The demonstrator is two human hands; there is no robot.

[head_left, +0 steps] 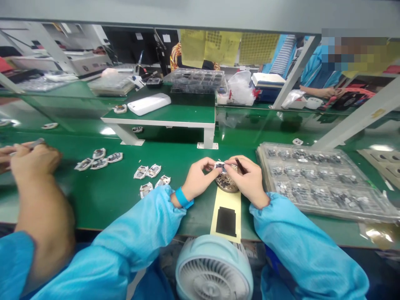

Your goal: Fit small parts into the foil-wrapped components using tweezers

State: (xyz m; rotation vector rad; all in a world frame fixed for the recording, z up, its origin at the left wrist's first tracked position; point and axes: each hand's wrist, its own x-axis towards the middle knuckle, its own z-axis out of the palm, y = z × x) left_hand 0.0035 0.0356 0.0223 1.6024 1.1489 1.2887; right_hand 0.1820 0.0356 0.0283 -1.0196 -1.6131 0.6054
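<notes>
1. Left hand point(198, 177), one: thumb and fingertips pinching the left end of the white part; blue band point(183, 198) at the wrist.
2. Right hand point(246, 179), one: pinching the right side of the same part; a slim dark tool point(240, 166) is lodged between its fingers.
3. White part point(220, 166), one in grip: between the hands, above the far side of the dish. Long axis seemingly left to right, though fingers cover much of it. Neither hand is nearer; both touch it.
4. Dish point(229, 191), one, round: just below the hands, strewn with small dark bits too many to count.
5. Yellow sheet point(228, 200), one: on the desk point(115, 187), near side of the dish, bearing one black patch point(226, 222).
6. Loose parts, eight, white-edged: a group of four point(154, 170) left of the left hand; another four point(99, 153) farther left.
7. Tray stack point(265, 166), one: right of the right hand; top tray clear, three rows of filled compartments.
8. Fan point(214, 268), one: near edge, below the sheet.
9. Stand point(187, 112), one: far side, carrying one white case point(150, 104) and one small part point(120, 108).
10. Co-worker's hand point(34, 160): far left, gripping a grey item point(36, 143).
</notes>
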